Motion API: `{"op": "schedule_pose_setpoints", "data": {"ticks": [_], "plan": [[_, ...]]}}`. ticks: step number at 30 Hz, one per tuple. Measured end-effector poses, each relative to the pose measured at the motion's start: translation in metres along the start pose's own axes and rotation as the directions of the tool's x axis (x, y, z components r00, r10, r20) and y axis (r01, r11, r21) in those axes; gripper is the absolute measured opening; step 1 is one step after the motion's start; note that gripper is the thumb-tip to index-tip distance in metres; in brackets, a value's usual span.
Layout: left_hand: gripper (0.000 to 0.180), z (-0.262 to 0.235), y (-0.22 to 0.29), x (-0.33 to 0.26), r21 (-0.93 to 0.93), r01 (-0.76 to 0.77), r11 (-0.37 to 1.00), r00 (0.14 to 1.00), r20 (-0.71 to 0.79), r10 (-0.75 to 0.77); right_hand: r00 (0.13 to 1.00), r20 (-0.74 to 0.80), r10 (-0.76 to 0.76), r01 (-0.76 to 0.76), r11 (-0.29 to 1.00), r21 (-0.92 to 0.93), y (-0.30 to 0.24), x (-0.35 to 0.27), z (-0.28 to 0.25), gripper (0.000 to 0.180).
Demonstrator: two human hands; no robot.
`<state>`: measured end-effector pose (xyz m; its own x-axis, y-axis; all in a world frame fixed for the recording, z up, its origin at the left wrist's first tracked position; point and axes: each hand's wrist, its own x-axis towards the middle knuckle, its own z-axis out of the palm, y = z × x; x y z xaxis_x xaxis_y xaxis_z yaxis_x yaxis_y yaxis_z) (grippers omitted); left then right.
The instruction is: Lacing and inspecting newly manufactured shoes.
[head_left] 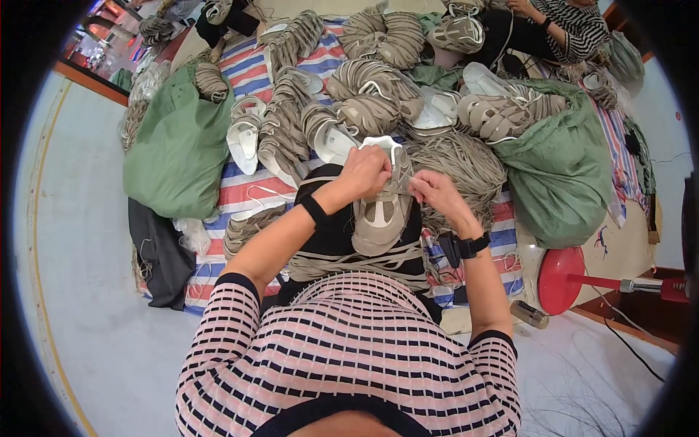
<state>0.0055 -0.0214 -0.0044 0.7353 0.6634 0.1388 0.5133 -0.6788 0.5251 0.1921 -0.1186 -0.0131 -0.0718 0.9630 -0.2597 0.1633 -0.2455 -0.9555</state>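
A beige and grey shoe upper (380,223) with a white lining rests on my lap, its toe toward me. My left hand (366,172) is closed at the upper's opening, the fingertips on its lacing area. Just right of the upper, my right hand (438,194) is closed in a pinch; what lies between its fingertips is too small to make out. Several flat beige laces (364,264) lie across my dark-clad lap. Behind my right hand spreads a large heap of similar laces (466,171).
Stacked shoe uppers (375,84) cover the striped sheet (244,191) ahead. Green sacks stand at left (175,149) and right (557,171). A red round-topped stand (559,281) and a metallic cylinder (529,315) are at the right. Another person (561,29) sits at the far right.
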Motion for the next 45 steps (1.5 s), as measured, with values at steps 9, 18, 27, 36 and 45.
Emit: {"op": "schedule_pose_setpoints", "data": {"ticks": [9,18,27,36,45], "plan": [[0.011,-0.002,-0.001,-0.001,0.08,-0.066,0.995,0.99,0.127,0.056,0.994,-0.087,-0.072,0.062,0.992,-0.108,0.009,-0.001,0.018,0.02],[0.018,0.001,0.001,-0.004,-0.004,-0.186,0.983,0.982,0.038,0.186,0.989,-0.129,-0.073,0.05,0.984,-0.173,0.008,0.007,0.025,0.016],[0.013,0.005,-0.008,-0.003,-0.184,-0.226,0.957,0.971,0.03,0.236,0.894,-0.039,-0.445,0.411,0.853,-0.322,-0.018,0.027,-0.003,0.038],[0.012,-0.101,-0.088,-0.021,0.304,-0.109,0.947,0.827,-0.501,0.256,0.932,0.184,-0.313,0.361,0.844,-0.396,-0.02,0.027,-0.005,0.021],[0.018,-0.348,-0.288,-0.204,0.472,0.713,0.518,0.49,-0.865,0.112,0.918,0.195,-0.345,0.395,0.774,-0.494,-0.024,0.03,-0.002,0.018]]}}
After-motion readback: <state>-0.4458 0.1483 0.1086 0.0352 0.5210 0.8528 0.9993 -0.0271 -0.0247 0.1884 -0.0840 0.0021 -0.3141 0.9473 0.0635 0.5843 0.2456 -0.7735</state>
